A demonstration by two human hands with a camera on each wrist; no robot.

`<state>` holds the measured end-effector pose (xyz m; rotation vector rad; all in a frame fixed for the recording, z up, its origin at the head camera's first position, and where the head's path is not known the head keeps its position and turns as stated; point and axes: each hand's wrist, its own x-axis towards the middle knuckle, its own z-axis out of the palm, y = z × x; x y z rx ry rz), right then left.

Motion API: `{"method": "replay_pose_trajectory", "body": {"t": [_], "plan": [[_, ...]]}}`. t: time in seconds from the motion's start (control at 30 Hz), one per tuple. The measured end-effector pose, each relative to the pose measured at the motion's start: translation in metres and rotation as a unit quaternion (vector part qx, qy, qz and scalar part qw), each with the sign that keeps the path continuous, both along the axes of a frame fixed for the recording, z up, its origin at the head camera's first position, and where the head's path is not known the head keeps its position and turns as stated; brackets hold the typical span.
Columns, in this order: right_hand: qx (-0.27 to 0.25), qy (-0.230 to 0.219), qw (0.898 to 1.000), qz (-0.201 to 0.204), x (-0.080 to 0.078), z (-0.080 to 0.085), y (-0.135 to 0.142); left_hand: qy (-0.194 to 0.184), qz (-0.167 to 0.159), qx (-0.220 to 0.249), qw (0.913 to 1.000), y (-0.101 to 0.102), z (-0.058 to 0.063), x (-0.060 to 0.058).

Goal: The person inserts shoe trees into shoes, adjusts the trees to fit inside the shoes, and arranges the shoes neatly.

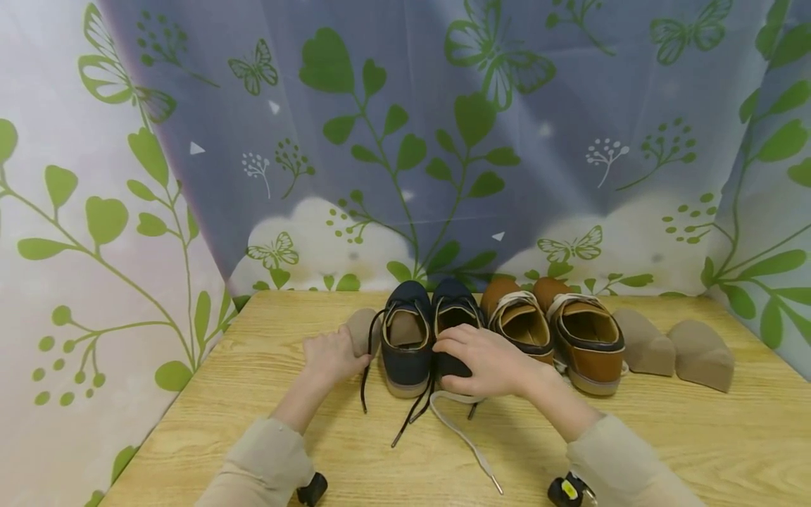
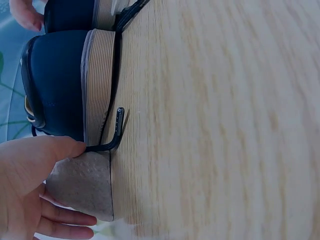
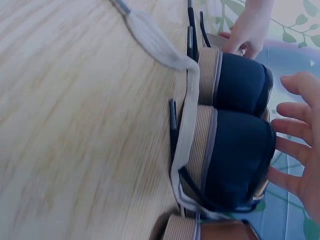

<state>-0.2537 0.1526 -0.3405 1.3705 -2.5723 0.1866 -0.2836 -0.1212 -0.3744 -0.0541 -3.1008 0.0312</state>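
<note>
A pair of navy lace-up shoes stands side by side on the table, heels toward me. Inside the left navy shoe [image 1: 408,362] sits a beige insert [image 1: 405,328]. My left hand [image 1: 334,356] holds a beige toe-shaped insert [image 2: 82,182] beside that shoe, thumb on one side and fingers on the other. A black lace end [image 2: 119,125] pokes out by the thumb. Over the heel of the right navy shoe [image 3: 232,155], my right hand [image 1: 484,360] is spread with loosely bent fingers near the collar, gripping nothing. It hides part of that shoe's opening in the head view.
Brown shoes [image 1: 589,360] with pale laces stand to the right, and two beige inserts [image 1: 700,355] lie beyond them. A loose pale lace [image 1: 465,440] trails toward me on the wooden table [image 1: 393,482]. A patterned curtain [image 1: 393,169] hangs behind.
</note>
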Motion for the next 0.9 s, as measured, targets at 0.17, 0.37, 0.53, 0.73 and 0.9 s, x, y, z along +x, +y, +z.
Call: {"method": "replay_pose_trajectory", "body": {"t": [0.17,0.37,0.53,0.73,0.9], "plan": [[-0.011,-0.001,1.0,-0.015,0.001,0.001,0.012,-0.004,0.004,0.005,1.0,0.0,-0.001,0.0],[-0.016,-0.008,0.999,-0.038,0.002,0.002,0.024,-0.005,0.002,0.003,1.0,0.0,-0.002,0.002],[-0.018,-0.013,0.999,-0.047,0.002,0.002,0.031,-0.001,0.002,0.014,0.9999,0.0,-0.002,0.004],[-0.017,-0.01,0.998,-0.051,0.003,0.002,0.035,0.002,0.011,0.046,0.9989,-0.001,-0.001,0.006],[-0.024,0.002,0.999,-0.043,0.002,-0.001,0.037,0.015,0.013,0.091,0.9956,-0.007,0.0,0.007]]}}
